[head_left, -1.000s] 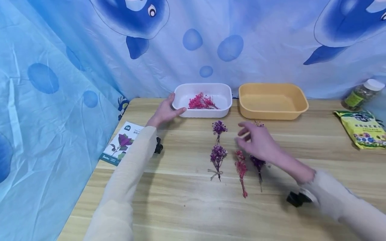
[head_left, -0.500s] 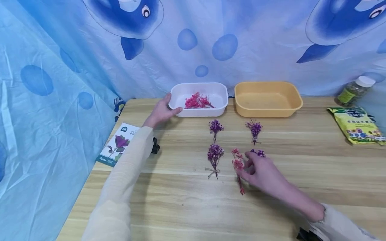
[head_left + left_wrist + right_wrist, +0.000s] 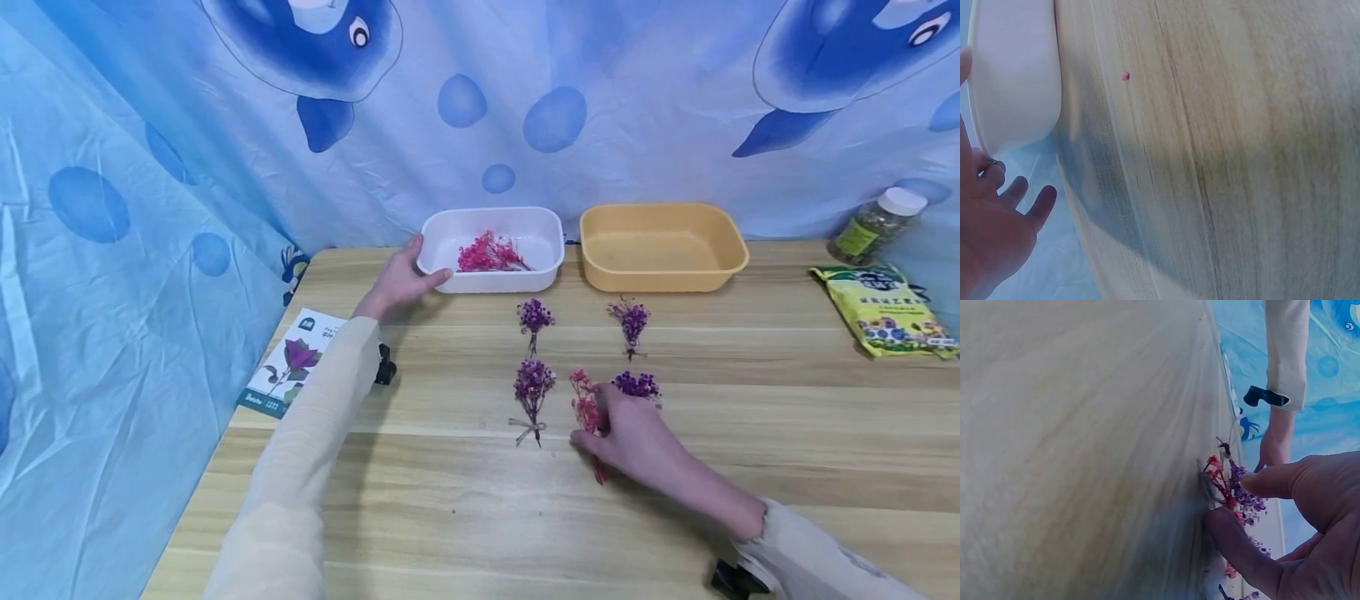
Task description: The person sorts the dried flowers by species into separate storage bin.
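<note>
My left hand (image 3: 400,282) holds the left end of a white plastic tub (image 3: 501,284), thumb over the front corner and fingers at its side. Pink dried flowers (image 3: 489,252) lie inside the tub. On the table, my right hand (image 3: 643,440) reaches over a bunch of red dried flowers (image 3: 584,403), thumb and forefinger on either side of its stem. A gap shows between thumb and forefinger in the right wrist view, with red flowers (image 3: 1213,465) at it. Just beyond that hand is a purple bunch (image 3: 637,384), its stem hidden.
More purple bunches lie about: one (image 3: 535,317) before the tub, one tied with twine (image 3: 533,385), one (image 3: 630,322) before a yellow tub (image 3: 663,282). A flower card (image 3: 288,367) lies left; a jar (image 3: 873,225) and a yellow packet (image 3: 885,311) stand right.
My right hand has come down and toward me from near the far purple bunch, then shifted left over the red bunch. The left hand stays on the white tub.
</note>
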Motion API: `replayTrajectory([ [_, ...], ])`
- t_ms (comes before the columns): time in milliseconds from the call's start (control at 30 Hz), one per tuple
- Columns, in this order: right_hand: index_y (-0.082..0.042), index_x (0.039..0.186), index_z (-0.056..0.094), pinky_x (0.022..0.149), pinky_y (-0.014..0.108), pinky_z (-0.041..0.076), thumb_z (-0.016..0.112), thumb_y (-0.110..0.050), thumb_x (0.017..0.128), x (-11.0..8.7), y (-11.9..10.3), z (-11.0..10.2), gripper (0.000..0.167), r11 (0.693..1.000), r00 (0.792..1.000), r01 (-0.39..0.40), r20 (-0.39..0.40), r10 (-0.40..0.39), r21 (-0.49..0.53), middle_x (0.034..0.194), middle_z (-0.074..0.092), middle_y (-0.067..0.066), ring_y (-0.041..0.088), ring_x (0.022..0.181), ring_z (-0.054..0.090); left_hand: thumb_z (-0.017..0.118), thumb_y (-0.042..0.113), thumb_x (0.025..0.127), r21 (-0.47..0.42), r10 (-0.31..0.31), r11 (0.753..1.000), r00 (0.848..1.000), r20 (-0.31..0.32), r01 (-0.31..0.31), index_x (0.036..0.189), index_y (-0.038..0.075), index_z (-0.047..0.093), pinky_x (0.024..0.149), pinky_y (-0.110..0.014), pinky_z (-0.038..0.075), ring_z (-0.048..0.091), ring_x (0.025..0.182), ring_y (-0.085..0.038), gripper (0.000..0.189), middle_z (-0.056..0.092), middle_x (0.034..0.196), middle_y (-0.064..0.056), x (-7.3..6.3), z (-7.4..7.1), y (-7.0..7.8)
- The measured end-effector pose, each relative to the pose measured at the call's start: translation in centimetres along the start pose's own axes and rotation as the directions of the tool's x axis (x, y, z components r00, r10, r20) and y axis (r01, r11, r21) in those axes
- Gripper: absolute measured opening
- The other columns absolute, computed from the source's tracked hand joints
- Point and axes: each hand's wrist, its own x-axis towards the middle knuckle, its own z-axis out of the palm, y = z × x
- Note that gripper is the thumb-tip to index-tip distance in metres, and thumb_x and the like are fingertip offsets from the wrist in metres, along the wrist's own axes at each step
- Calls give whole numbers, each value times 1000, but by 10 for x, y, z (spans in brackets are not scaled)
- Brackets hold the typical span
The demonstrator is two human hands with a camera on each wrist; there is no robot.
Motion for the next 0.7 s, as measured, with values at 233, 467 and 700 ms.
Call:
replayTrajectory([
  [233, 18, 130, 49, 52, 21, 53, 88, -21, 75, 4, 0, 5, 78, 997, 1000, -26, 1, 26, -72, 75, 59, 5, 12, 56, 53, 70, 50, 90, -12, 6, 1000, 1000, 0, -6, 158, -1, 9, 120, -47, 15, 14, 150, -34, 105, 11, 164, -19, -1, -1, -2],
  [467, 16, 137, 43, 50, 18, 52, 84, -7, 77, 4, -2, 9, 77, 998, 997, -62, 43, 62, -18, 77, 62, 8, 9, 52, 54, 70, 52, 90, -8, -16, 1000, 1000, 8, 16, 159, 1, 9, 120, -46, 15, 13, 150, -32, 105, 10, 165, -17, -2, 0, 0],
  [700, 13, 138, 44, 45, 21, 49, 80, -1, 78, -1, -1, 3, 72, 999, 998, -44, 47, 43, 11, 68, 56, 0, 11, 51, 51, 69, 51, 90, -18, -20, 1000, 1000, 12, 20, 159, 1, 8, 120, -47, 14, 12, 150, -32, 105, 9, 165, -17, 0, 0, -1],
])
